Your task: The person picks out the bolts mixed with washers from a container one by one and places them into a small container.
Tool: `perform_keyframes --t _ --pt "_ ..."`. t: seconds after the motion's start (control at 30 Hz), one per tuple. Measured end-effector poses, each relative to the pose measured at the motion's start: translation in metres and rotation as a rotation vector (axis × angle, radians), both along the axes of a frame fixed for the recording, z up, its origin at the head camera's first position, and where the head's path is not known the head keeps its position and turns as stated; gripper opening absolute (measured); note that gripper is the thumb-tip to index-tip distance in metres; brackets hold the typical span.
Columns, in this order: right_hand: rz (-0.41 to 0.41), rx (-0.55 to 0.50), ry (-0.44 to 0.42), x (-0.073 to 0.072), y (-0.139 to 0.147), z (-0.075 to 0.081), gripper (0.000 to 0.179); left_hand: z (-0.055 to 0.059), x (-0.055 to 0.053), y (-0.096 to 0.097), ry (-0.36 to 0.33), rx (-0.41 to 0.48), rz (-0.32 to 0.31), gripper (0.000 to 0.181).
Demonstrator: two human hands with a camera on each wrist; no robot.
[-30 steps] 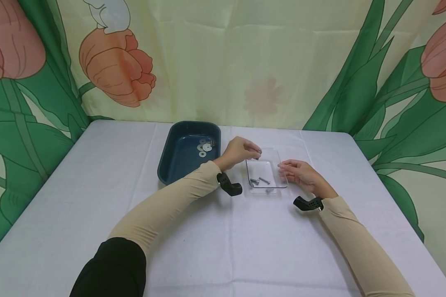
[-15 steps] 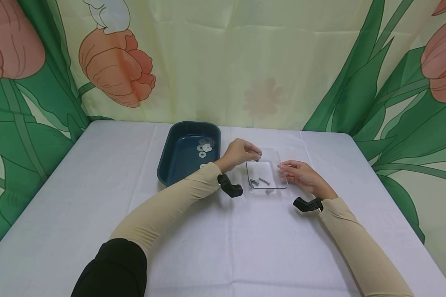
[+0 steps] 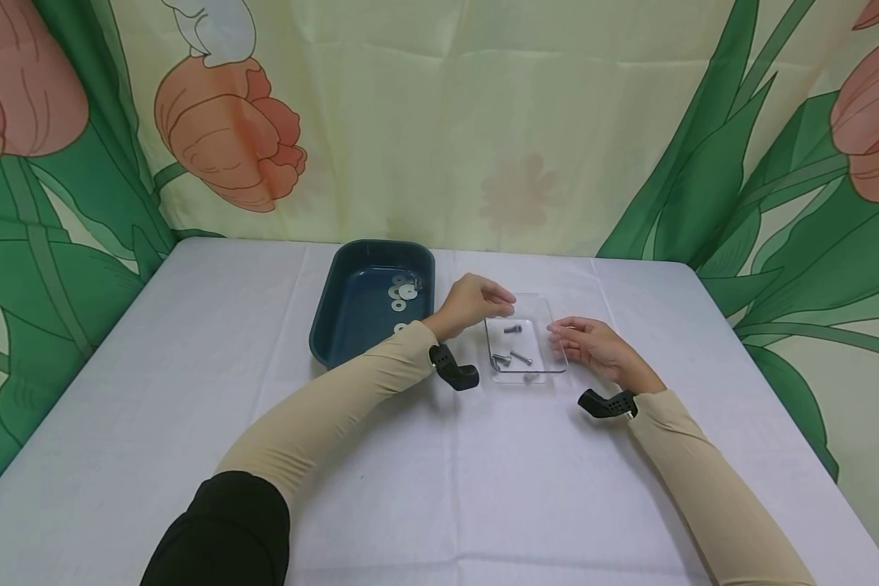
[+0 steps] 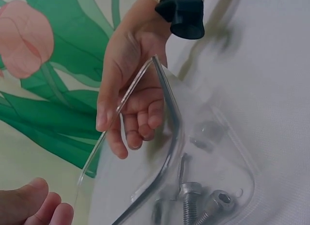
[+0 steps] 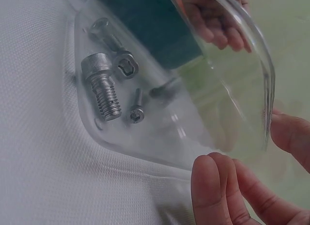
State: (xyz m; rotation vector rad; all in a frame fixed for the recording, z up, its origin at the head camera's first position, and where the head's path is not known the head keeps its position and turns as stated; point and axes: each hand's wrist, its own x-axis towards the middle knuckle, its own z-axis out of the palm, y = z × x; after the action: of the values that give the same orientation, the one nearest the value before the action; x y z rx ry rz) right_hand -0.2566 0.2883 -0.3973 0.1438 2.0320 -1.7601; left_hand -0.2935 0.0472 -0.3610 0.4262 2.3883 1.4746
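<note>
A clear plastic box (image 3: 525, 372) stands on the table with several hex socket screws in it. One screw (image 3: 513, 329) lies near its far left side; a thin screw (image 3: 521, 356) and another thick screw (image 3: 501, 359) lie nearer the front. My left hand (image 3: 476, 305) hovers at the box's far left corner, fingertips apart from the screw below and holding nothing. At the right side, my right hand (image 3: 601, 350) holds the box wall between thumb and fingers. In the right wrist view a thick screw (image 5: 100, 87) shows its thread through the clear plastic.
Left of the box stands a dark blue tray (image 3: 325, 325) with several flat washers (image 3: 408, 291) inside; my left forearm crosses its near right corner. A white cloth (image 3: 410, 488) covers the table. Behind it hangs a flowered curtain (image 3: 439, 122).
The screw that was between my left fingertips has dropped into the box and now lies on its floor. The left fingers have let go; the right hand has stayed in place.
</note>
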Motion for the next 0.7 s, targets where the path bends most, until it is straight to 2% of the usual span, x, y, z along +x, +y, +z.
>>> perform_keyframes --t 0.33,0.53,0.7 --pt "0.011 0.017 0.013 0.001 0.000 0.001 0.026 0.001 0.001 -0.001 -0.019 0.002 -0.009 0.026" --pt "0.005 0.010 0.006 0.001 0.000 0.001 0.027 0.005 0.003 -0.004 -0.022 0.010 -0.077 0.028" --pt "0.000 0.002 0.000 0.001 -0.001 0.002 0.026 0.014 0.007 -0.009 -0.015 -0.004 -0.123 0.028"
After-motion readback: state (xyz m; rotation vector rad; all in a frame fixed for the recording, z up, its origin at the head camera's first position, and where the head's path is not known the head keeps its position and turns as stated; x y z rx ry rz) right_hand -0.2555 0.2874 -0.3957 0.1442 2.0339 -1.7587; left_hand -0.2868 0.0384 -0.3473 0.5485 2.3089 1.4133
